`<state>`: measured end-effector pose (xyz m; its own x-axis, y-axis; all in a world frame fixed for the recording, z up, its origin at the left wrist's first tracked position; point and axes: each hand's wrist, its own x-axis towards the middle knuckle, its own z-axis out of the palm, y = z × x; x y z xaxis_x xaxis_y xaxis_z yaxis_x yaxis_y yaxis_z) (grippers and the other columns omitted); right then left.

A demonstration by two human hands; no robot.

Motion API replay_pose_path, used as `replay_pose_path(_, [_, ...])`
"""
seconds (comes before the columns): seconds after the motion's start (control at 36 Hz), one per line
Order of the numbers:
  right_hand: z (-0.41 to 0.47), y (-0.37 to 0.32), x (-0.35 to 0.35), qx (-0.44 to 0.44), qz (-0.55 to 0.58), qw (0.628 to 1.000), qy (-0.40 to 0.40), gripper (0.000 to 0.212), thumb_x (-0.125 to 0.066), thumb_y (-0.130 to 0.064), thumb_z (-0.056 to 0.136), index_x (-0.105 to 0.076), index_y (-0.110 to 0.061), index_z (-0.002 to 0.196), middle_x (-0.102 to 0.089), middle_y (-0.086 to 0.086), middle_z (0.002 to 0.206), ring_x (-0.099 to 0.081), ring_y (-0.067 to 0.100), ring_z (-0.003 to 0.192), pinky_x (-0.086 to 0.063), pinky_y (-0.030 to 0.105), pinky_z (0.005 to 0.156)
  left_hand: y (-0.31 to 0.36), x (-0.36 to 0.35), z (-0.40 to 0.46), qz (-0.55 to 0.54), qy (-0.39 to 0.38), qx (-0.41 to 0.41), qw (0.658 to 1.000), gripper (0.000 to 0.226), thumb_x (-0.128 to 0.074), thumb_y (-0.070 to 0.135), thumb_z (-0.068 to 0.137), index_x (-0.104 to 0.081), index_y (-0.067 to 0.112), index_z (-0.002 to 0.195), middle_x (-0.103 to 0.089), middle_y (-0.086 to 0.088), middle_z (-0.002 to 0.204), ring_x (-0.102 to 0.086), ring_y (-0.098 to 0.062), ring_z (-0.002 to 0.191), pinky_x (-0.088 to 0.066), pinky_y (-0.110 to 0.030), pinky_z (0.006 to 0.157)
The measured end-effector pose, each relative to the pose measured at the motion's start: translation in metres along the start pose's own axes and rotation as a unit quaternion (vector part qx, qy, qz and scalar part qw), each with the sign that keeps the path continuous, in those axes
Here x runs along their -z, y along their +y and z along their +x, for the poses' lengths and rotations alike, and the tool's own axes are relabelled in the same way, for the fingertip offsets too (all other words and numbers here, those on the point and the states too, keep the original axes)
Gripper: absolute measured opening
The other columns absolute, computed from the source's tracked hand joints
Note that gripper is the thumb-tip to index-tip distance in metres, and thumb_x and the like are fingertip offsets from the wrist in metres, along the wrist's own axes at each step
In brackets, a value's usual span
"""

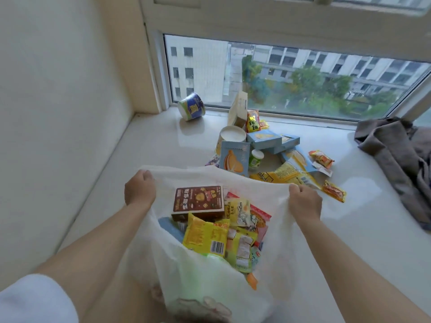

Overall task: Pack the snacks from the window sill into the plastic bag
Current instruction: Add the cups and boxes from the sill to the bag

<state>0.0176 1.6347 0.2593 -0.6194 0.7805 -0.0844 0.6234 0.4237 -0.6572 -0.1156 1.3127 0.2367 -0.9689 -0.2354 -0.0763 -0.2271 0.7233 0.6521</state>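
Note:
A thin white plastic bag [200, 273] hangs open in front of me, over the near edge of the window sill [144, 155]. My left hand [140, 188] grips its left rim and my right hand [304, 201] grips its right rim, pulling the mouth wide. Inside lie a brown box [198, 201], yellow packets [205, 236] and other wrapped snacks. Beyond the bag, a pile stays on the sill: light blue boxes [264, 138], a white-lidded tub [232, 136], a small green-capped bottle [256, 158], yellow packets [282, 174] and orange sachets [333, 191].
A blue and white noodle cup [191, 106] lies tipped near the window's left corner. Grey-brown clothing [396, 159] is heaped on the sill at the right. A wall [58, 113] closes the left side and the window glass [303, 82] the back.

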Motion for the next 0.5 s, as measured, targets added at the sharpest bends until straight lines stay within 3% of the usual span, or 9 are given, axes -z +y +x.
replay_pose_path(0.08, [0.01, -0.03, 0.026, 0.039, 0.051, 0.997, 0.051, 0.035, -0.033, -0.031, 0.082, -0.053, -0.004, 0.071, -0.052, 0.015, 0.073, -0.047, 0.03, 0.076, -0.03, 0.034, 0.065, 0.011, 0.021, 0.007, -0.028, 0.049, -0.058, 0.997, 0.03, -0.036, 0.018, 0.098, -0.059, 0.001, 0.087, -0.063, -0.024, 0.093, -0.053, -0.033, 0.082, -0.034, -0.033, 0.07])
replay_pose_path(0.17, [0.016, -0.061, 0.051, 0.094, 0.091, 0.987, 0.092, 0.03, -0.029, -0.031, 0.073, -0.039, -0.007, 0.059, -0.04, 0.009, 0.06, -0.035, 0.026, 0.067, -0.017, 0.038, 0.06, 0.031, 0.035, 0.009, -0.079, 0.116, -0.092, 0.986, 0.028, -0.04, 0.014, 0.098, -0.058, -0.002, 0.084, -0.062, -0.024, 0.086, -0.052, -0.032, 0.079, -0.028, -0.029, 0.067])
replay_pose_path(0.25, [0.021, -0.066, 0.064, 0.121, 0.079, 0.983, 0.112, 0.024, -0.032, -0.03, 0.066, -0.029, -0.009, 0.054, -0.029, 0.007, 0.053, -0.027, 0.025, 0.059, -0.023, 0.039, 0.053, 0.046, 0.043, 0.004, -0.117, 0.147, -0.127, 0.974, 0.027, -0.042, 0.013, 0.097, -0.056, -0.001, 0.079, -0.058, -0.019, 0.077, -0.046, -0.026, 0.073, -0.027, -0.029, 0.065])
replay_pose_path(0.39, [0.021, -0.034, 0.057, 0.129, -0.022, 0.989, 0.069, 0.032, -0.04, -0.029, 0.074, -0.056, -0.003, 0.063, -0.053, 0.017, 0.066, -0.042, 0.029, 0.068, -0.035, 0.036, 0.063, 0.036, 0.041, -0.001, -0.023, 0.08, -0.174, 0.981, 0.028, -0.046, 0.021, 0.097, -0.055, 0.004, 0.076, -0.057, -0.012, 0.073, -0.048, -0.029, 0.07, -0.033, -0.031, 0.063])
replay_pose_path(0.5, [0.012, -0.002, 0.036, 0.115, -0.076, 0.99, 0.036, 0.031, -0.041, -0.028, 0.074, -0.039, -0.011, 0.049, -0.052, 0.014, 0.063, -0.048, 0.031, 0.068, -0.028, 0.03, 0.051, 0.005, 0.032, -0.007, 0.113, 0.035, -0.206, 0.971, 0.028, -0.045, 0.029, 0.098, -0.06, 0.009, 0.086, -0.064, -0.014, 0.081, -0.057, -0.034, 0.076, -0.034, -0.031, 0.061])
